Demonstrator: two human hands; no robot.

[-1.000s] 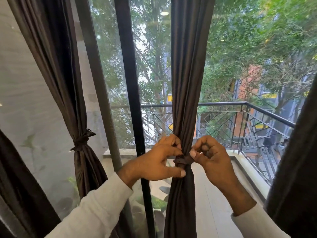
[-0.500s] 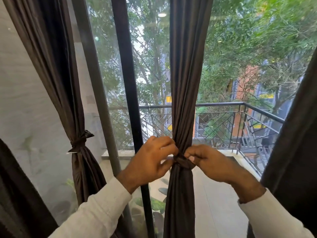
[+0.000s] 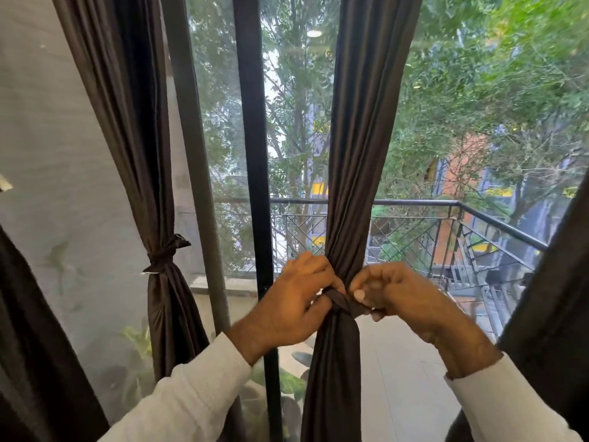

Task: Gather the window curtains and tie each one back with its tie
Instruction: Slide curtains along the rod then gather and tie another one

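Tie sits level between my two hands, across an upright curtain

I see the middle curtain (image 3: 357,173) hanging straight down, gathered to a narrow waist where the tie (image 3: 342,303) wraps it crosswise. My left hand (image 3: 293,307) pinches the tie's left end and my right hand (image 3: 390,291) pinches its right end; each grip touches the knot, so I judge tightening means pulling sideways, apart. The left curtain (image 3: 137,154) is already tied.

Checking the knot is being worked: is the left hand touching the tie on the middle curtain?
Touching. The head view shows the left hand with thumb and fingers curled on the tie.
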